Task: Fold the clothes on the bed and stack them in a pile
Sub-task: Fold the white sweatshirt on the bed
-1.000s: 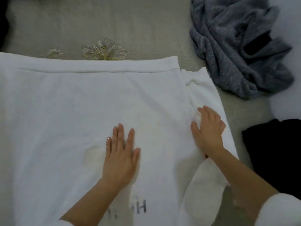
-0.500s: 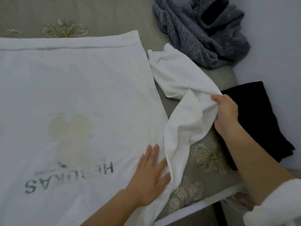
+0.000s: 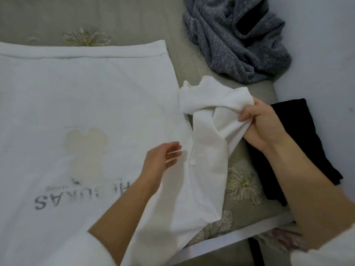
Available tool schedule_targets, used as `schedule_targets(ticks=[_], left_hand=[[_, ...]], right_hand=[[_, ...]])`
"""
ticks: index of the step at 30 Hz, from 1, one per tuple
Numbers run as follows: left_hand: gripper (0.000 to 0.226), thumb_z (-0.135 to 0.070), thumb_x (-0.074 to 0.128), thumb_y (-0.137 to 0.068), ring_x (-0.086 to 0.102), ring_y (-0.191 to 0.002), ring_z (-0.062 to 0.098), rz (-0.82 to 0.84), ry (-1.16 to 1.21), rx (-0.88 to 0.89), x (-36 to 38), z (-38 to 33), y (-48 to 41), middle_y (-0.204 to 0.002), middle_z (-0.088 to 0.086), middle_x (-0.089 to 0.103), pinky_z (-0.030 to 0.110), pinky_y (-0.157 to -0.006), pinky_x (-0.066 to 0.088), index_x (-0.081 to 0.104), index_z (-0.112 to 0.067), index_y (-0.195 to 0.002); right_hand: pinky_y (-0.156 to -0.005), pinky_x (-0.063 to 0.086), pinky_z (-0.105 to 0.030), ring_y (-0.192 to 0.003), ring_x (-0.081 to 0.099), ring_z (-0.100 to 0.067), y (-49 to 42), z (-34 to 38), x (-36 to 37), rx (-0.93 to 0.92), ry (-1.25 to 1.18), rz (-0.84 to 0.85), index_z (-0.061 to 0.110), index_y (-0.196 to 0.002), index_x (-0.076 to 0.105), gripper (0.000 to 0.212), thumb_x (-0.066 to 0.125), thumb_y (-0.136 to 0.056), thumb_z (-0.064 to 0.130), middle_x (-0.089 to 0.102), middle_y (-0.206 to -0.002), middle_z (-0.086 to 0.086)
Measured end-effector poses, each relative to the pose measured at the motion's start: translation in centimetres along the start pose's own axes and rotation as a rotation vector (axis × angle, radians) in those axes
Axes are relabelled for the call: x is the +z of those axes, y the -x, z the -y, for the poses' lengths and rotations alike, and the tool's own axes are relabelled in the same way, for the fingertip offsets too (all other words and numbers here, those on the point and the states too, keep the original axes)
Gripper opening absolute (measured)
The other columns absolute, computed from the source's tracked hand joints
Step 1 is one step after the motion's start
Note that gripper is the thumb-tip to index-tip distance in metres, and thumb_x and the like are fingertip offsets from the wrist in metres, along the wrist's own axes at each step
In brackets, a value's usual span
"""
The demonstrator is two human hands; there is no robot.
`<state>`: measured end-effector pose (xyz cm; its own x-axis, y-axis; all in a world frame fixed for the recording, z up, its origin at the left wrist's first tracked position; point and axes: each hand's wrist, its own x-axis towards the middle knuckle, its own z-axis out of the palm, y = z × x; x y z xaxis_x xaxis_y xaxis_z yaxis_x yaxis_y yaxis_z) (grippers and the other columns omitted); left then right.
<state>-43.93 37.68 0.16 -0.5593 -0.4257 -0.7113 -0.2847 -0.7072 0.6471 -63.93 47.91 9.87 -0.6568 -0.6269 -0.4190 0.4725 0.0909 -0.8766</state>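
Sleeve-folding step: right hand [image 3: 263, 127] pinches the raised sleeve [image 3: 207, 146] of the white sweatshirt [image 3: 86, 102] spread flat on the bed [image 3: 134, 20], left hand [image 3: 161, 160] open alongside; next, the sleeve needs laying across the body.

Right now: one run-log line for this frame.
phase: folding white sweatshirt | right hand: grips sleeve | left hand: open beside sleeve | grey sweater: crumpled | black garment: right of sleeve

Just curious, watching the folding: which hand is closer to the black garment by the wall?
Right. The right hand, gripping the white sweatshirt by its sleeve, sits just beside the black garment; the left hand is over the sweatshirt's front, farther off beyond the sleeve.
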Motion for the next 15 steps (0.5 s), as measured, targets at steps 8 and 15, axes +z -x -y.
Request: schedule_targets(ticks=[8, 15], left_hand=[[0.044, -0.034, 0.059, -0.092, 0.066, -0.101, 0.020, 0.165, 0.398, -0.198, 3.7, -7.1, -3.2, -0.114, 0.010, 0.067, 0.030, -0.084, 0.055, 0.058, -0.006, -0.125], [0.026, -0.011, 0.043, -0.077, 0.062, -0.098, 0.031, 0.311, 0.552, 0.284, 0.8, -16.2, -2.3, -0.097, 0.014, 0.063, 0.034, -0.094, 0.046, 0.058, -0.004, -0.096]], right_hand=[[-0.072, 0.051, -0.028, -0.077, 0.061, -0.024, 0.6, -1.7, -1.2, 0.190, 0.065, 0.256, 0.007, -0.072, 0.068, 0.038, 0.052, -0.038, -0.001, 0.065, -0.075, -0.011], [-0.079, 0.045, -0.031, -0.082, 0.062, -0.018, -0.5, -0.5, -1.5, 0.052, -0.004, 0.043, 0.012, -0.086, 0.063, 0.029, 0.058, -0.061, -0.002, 0.068, -0.084, -0.004]])
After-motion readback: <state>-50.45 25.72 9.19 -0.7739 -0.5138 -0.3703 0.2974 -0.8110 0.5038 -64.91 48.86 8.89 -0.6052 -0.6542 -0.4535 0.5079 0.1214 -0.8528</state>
